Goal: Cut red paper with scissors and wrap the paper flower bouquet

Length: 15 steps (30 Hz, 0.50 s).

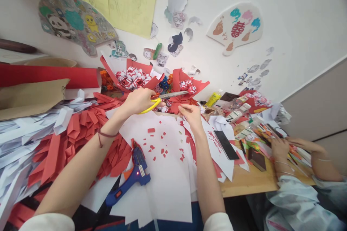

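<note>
Left hand [139,101] is curled through the scissors [169,95], with the blades at the red paper [181,104]. The right hand [191,113] pinches that paper over the white sheet [162,173]. Plenty of red scraps [162,148] lie on the sheet, so I'd say the cutting is well underway but not done.
</note>
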{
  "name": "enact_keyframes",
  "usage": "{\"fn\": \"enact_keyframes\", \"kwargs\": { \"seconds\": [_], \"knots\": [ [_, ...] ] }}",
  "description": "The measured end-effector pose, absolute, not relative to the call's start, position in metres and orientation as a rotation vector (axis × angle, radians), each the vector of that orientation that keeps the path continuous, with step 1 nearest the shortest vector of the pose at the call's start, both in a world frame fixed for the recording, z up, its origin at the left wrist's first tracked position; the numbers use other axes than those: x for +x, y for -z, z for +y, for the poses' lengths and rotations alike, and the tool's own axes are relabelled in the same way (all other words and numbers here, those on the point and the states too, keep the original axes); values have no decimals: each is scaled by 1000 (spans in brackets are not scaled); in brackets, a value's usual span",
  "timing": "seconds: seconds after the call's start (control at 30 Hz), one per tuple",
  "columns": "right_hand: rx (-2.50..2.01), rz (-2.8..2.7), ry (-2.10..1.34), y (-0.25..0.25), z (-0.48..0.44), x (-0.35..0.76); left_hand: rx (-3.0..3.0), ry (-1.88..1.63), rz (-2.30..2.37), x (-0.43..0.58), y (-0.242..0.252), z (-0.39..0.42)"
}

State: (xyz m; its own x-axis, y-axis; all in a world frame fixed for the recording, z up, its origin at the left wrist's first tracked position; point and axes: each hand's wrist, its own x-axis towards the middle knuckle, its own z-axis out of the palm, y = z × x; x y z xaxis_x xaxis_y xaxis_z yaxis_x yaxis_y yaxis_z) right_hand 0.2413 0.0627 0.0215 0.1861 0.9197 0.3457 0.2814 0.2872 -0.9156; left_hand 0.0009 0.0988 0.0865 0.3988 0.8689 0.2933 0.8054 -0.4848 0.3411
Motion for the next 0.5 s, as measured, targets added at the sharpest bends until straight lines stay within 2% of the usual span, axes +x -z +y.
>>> {"fn": "enact_keyframes", "kwargs": {
  "seconds": [0.2,0.3,0.5],
  "knots": [
    [-1424,-1625,-552,-1,65,242,2471,-763,1565,-9,-96,99],
    [-1377,-1776,-502,3,64,220,2445,-837,1604,-12,-103,96],
    [-1210,-2089,-617,9,61,178,2397,-950,1562,-16,-112,88]
  ]
}}
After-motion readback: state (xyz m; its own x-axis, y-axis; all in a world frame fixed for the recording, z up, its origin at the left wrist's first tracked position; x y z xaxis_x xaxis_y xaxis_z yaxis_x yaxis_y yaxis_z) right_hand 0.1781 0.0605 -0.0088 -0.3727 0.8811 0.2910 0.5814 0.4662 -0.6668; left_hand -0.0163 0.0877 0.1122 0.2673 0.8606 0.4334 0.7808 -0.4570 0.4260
